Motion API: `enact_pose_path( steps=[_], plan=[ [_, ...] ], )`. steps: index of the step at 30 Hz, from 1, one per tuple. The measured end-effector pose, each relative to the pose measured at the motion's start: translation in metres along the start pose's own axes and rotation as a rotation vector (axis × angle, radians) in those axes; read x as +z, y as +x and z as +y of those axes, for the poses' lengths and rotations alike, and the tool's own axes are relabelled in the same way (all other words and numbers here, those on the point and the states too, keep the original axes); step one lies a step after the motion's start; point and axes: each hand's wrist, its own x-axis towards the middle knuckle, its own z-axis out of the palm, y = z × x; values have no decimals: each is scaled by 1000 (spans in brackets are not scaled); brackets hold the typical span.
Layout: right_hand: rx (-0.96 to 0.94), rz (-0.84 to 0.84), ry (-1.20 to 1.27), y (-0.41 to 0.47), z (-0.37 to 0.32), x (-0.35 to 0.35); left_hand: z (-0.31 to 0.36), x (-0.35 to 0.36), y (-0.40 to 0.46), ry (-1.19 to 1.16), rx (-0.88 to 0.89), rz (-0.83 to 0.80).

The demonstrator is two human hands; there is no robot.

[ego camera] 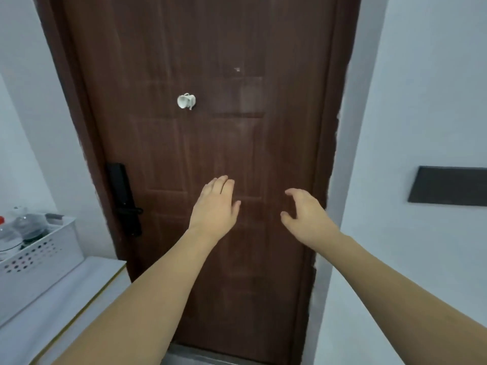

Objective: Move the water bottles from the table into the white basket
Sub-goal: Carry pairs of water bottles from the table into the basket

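Facing a dark brown panelled door [210, 154] between pale walls, with a black lock handle [125, 200] on its left edge and a small white hook [186, 101] near its middle. Holding both arms out in front of the door: left hand [214, 206] flat, fingers straight and together, gripping nothing; right hand [303, 209] loosely curved, fingers relaxed and apart, also gripping nothing. Sitting at the far left on the white table [66, 299], the white basket [39, 259] with perforated sides, already carrying several clear water bottles [15, 230], one with a red cap. Showing no bottle on the visible part of the table, so probably looking away from the work. Judging the step in hand as turning back to search for any remaining bottles: sweeping the view over the whole table, gripping each bottle round its middle, and lowering it upright into a free gap rather than dropping it onto the others.
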Motion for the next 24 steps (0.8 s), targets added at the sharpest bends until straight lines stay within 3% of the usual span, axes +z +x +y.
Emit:
enact_pose_path(
  steps=[12, 21, 24],
  plan=[
    [139, -18, -68, -87, 108, -87, 156, 23, -18, 9, 96, -51],
    [86, -10, -51, -162, 240, -193, 330, 20, -46, 68, 145, 3],
    [53, -17, -38, -175, 257, -200, 349, 23, -52, 66, 92, 1]
  ],
)
